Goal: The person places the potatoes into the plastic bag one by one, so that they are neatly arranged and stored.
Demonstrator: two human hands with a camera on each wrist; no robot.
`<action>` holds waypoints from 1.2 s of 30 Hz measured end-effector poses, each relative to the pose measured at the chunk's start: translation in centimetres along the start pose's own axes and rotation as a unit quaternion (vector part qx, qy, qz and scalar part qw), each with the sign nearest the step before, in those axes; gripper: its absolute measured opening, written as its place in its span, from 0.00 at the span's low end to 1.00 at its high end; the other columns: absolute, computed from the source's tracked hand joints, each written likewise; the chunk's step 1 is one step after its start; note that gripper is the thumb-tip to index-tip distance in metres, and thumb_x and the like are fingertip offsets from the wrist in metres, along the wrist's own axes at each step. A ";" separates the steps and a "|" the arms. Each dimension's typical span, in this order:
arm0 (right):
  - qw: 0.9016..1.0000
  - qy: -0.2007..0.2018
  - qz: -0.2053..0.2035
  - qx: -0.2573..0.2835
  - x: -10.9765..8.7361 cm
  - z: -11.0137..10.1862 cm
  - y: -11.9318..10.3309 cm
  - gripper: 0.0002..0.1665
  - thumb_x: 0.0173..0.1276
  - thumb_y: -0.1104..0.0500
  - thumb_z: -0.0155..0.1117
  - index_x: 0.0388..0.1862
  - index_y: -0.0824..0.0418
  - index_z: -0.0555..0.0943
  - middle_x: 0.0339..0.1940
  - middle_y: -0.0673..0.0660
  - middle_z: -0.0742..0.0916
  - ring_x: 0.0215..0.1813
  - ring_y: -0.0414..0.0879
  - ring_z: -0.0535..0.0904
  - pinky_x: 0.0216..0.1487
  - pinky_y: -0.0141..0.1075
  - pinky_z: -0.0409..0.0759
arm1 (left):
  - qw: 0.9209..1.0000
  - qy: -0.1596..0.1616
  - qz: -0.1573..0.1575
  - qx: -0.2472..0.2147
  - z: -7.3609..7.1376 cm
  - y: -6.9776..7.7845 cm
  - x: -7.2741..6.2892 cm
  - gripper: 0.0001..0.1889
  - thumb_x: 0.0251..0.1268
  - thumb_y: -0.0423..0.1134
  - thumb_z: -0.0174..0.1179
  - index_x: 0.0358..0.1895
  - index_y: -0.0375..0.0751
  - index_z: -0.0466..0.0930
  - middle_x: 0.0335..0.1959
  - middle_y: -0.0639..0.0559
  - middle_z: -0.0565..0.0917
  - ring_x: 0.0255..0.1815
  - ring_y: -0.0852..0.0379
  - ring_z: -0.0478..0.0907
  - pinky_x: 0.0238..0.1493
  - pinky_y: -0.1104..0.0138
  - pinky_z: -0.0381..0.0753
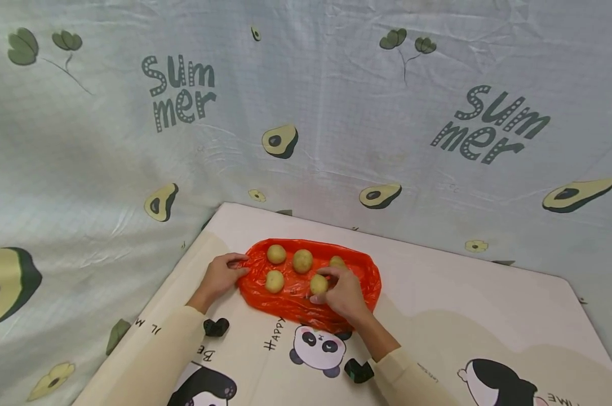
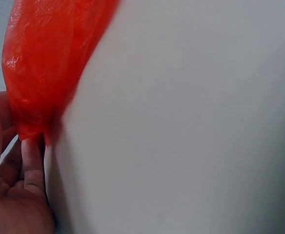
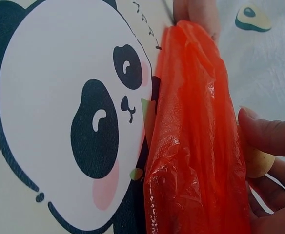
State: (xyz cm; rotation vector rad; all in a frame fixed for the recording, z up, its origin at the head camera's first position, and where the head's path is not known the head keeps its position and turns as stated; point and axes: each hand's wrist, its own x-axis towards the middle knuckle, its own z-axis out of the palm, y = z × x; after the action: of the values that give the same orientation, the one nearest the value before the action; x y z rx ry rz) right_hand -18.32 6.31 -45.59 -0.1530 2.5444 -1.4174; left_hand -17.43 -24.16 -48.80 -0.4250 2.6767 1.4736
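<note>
A red plastic bag (image 1: 291, 304) lies spread wide on the table, its rim raised around several potatoes (image 1: 302, 261). At the bag's left end my left hand (image 1: 222, 278) pinches the edge; in the left wrist view its fingers (image 2: 32, 163) meet the bag's corner. My right hand (image 1: 345, 294) reaches over the near rim and holds one potato (image 1: 318, 284) between thumb and fingers, low in the bag. In the right wrist view the bag's side partly hides that potato (image 3: 257, 162). Another potato (image 1: 337, 261) sits just behind the right hand.
The bag rests on a pale table (image 1: 438, 282) with printed pandas and lettering. Behind and to the left hangs a light sheet (image 1: 326, 101) with avocado prints, close to the table's back edge. Dark wrist cameras (image 1: 359, 370) sit under both wrists.
</note>
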 end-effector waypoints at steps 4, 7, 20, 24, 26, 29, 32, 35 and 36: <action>1.000 0.002 0.002 0.003 0.0 0.2 0.1 0.32 0.52 0.65 0.84 0.58 0.53 0.87 0.54 0.57 0.86 0.55 0.54 0.78 0.57 0.50 0.87 | 1.000 0.000 -0.004 0.002 0.1 0.0 0.0 0.18 0.72 0.32 0.63 0.62 0.32 0.82 0.57 0.34 0.85 0.50 0.46 0.84 0.53 0.59 0.90; 1.000 0.004 0.002 0.009 0.0 0.3 0.2 0.32 0.52 0.66 0.84 0.58 0.54 0.87 0.55 0.57 0.85 0.56 0.55 0.78 0.58 0.50 0.87 | 1.000 0.000 -0.004 0.003 0.1 0.0 -0.1 0.18 0.72 0.32 0.63 0.62 0.32 0.82 0.57 0.34 0.84 0.49 0.47 0.84 0.53 0.60 0.90; 1.000 0.003 0.006 0.013 -0.1 0.6 0.6 0.32 0.53 0.65 0.84 0.59 0.56 0.87 0.56 0.59 0.86 0.56 0.55 0.79 0.58 0.50 0.87 | 1.000 0.003 0.000 0.001 0.2 0.0 -0.2 0.17 0.72 0.31 0.63 0.61 0.32 0.83 0.53 0.36 0.85 0.48 0.49 0.82 0.50 0.64 0.90; 1.000 0.002 0.007 0.014 -0.2 0.6 0.6 0.33 0.52 0.65 0.84 0.59 0.56 0.87 0.57 0.59 0.87 0.55 0.55 0.79 0.57 0.50 0.88 | 1.000 0.003 0.001 0.003 0.2 0.0 -0.2 0.17 0.73 0.32 0.63 0.62 0.33 0.82 0.54 0.35 0.85 0.48 0.49 0.83 0.52 0.61 0.90; 1.000 0.003 0.008 0.014 -0.2 0.7 0.6 0.33 0.51 0.66 0.84 0.59 0.56 0.87 0.57 0.59 0.87 0.55 0.55 0.79 0.57 0.50 0.88 | 1.000 0.003 0.001 0.004 0.2 0.1 -0.1 0.18 0.73 0.33 0.63 0.62 0.33 0.82 0.55 0.35 0.85 0.48 0.49 0.83 0.53 0.61 0.90; 1.000 0.005 0.007 0.012 -0.2 0.8 0.6 0.33 0.51 0.66 0.83 0.59 0.56 0.87 0.56 0.59 0.87 0.54 0.55 0.79 0.55 0.49 0.89 | 1.000 0.003 -0.004 0.003 0.1 0.1 -0.1 0.18 0.73 0.33 0.63 0.62 0.33 0.82 0.56 0.35 0.84 0.49 0.48 0.83 0.52 0.62 0.90; 1.000 0.009 0.010 0.010 -0.2 0.9 0.7 0.33 0.51 0.66 0.83 0.59 0.55 0.87 0.56 0.59 0.87 0.54 0.55 0.79 0.54 0.48 0.89 | 1.000 0.004 -0.005 0.003 0.1 0.1 -0.1 0.18 0.73 0.33 0.63 0.62 0.34 0.82 0.56 0.36 0.84 0.49 0.49 0.82 0.51 0.64 0.90; 1.000 0.010 0.010 0.008 -0.2 1.0 0.8 0.32 0.52 0.66 0.83 0.58 0.54 0.87 0.55 0.59 0.86 0.53 0.54 0.79 0.53 0.48 0.89 | 1.000 0.004 -0.002 0.002 0.1 0.0 0.0 0.18 0.73 0.33 0.63 0.62 0.33 0.82 0.55 0.36 0.84 0.48 0.49 0.81 0.49 0.66 0.89; 1.000 0.011 0.012 0.008 -0.2 1.1 0.9 0.32 0.52 0.66 0.83 0.58 0.54 0.87 0.55 0.59 0.86 0.53 0.54 0.79 0.53 0.48 0.89 | 1.000 0.004 0.000 0.003 0.1 -0.1 0.0 0.18 0.72 0.32 0.63 0.62 0.33 0.82 0.55 0.36 0.84 0.47 0.49 0.81 0.48 0.67 0.89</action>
State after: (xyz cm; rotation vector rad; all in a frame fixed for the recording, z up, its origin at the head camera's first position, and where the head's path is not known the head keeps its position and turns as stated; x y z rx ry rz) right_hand -17.85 5.93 -46.86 -0.1039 2.5425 -1.4385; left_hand -17.42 -24.10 -48.91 -0.4301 2.6861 1.4667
